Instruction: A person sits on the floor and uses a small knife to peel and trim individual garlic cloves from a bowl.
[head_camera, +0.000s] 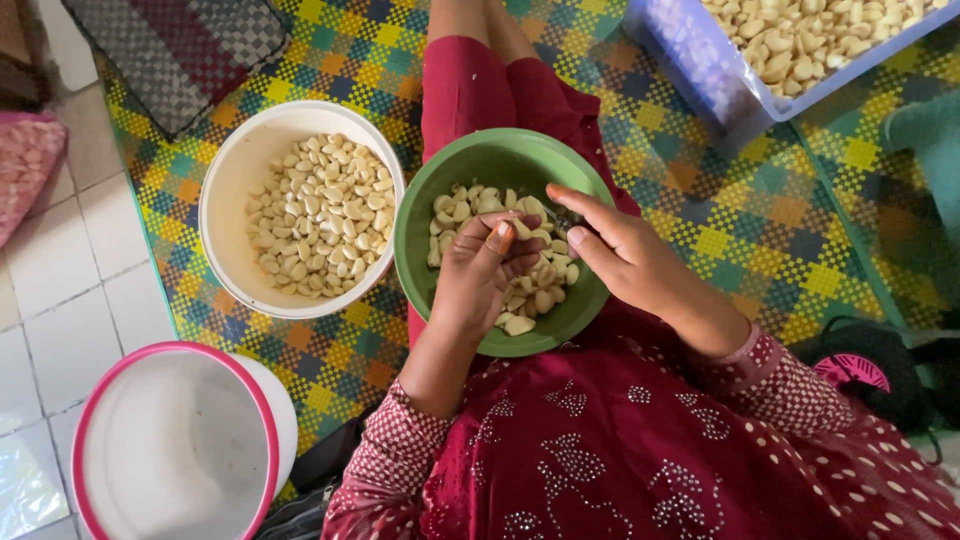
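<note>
Your left hand (480, 275) pinches a garlic clove (520, 229) over the green bowl (420, 200) on your lap; your right hand (625, 255) hovers beside it, fingers loose, holding nothing visible. Tilt that bowl and cloves could spill onto the mat (760, 210).

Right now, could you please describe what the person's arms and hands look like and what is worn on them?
Both hands, left hand and right hand, are bare, with no rings or gloves visible. The long dark-red fabric sleeves carry small white dots, ending near the wrists, matching the red sequinned dress.
</note>
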